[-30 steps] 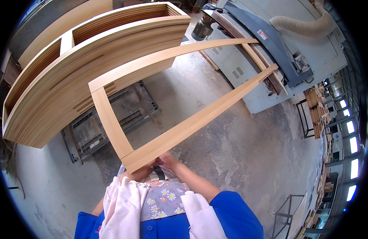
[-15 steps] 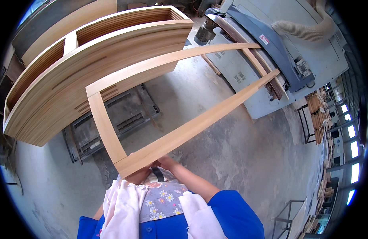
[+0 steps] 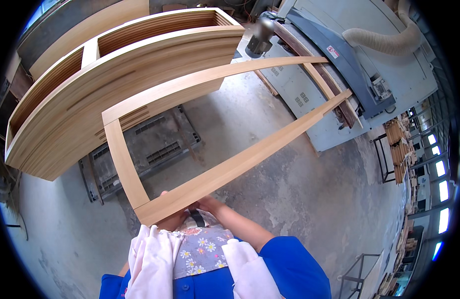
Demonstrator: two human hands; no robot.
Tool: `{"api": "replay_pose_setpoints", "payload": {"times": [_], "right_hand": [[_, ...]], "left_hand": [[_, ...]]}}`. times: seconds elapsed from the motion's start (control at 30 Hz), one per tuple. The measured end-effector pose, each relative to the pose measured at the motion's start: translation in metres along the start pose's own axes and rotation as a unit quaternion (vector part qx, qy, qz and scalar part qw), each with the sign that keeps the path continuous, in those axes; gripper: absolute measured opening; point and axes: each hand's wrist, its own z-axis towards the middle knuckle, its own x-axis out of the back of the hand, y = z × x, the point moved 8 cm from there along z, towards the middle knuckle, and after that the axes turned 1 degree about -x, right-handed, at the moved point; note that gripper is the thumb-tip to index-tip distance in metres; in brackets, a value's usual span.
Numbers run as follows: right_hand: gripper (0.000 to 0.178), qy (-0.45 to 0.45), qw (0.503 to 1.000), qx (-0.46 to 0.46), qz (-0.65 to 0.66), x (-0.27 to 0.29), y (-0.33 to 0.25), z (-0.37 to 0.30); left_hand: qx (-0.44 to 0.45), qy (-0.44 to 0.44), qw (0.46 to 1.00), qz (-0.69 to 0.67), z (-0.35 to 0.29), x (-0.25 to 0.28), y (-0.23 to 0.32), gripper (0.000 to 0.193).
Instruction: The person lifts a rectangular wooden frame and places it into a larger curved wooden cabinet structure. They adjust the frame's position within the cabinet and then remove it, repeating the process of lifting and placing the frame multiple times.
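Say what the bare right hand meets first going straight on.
Likely the long, pale wooden frame's near rail; the bare right hand points up-left at it. Depth is unclear: it may already touch, or pass underneath.

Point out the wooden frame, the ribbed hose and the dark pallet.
Wooden frame (image 3: 230, 169): head view, on the long rail nearest the person.
Ribbed hose (image 3: 387, 42): head view, on the lower bend.
Dark pallet (image 3: 160, 137): head view, on the top deck.

Right grip (image 3: 204, 201) half-hidden; forearm (image 3: 241, 222) angled inward
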Motion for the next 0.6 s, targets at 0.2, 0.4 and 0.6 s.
{"api": "replay_pose_setpoints", "payload": {"times": [0.2, 0.4, 0.6], "right_hand": [[0.027, 0.002, 1.0, 0.009, 0.022, 0.011, 0.001, -0.001], [0.031, -0.037, 0.989, 0.128, -0.062, 0.011, -0.028, -0.003], [0.037, -0.076, 0.962, 0.243, -0.099, -0.004, -0.047, -0.007]], "left_hand": [[0.007, 0.01, 1.0, 0.022, 0.001, 0.006, 0.004, 0.051], [0.049, 0.046, 0.994, 0.09, -0.006, 0.028, 0.006, 0.051], [0.017, 0.112, 0.981, 0.156, -0.027, 0.01, 0.005, 0.067]]}}
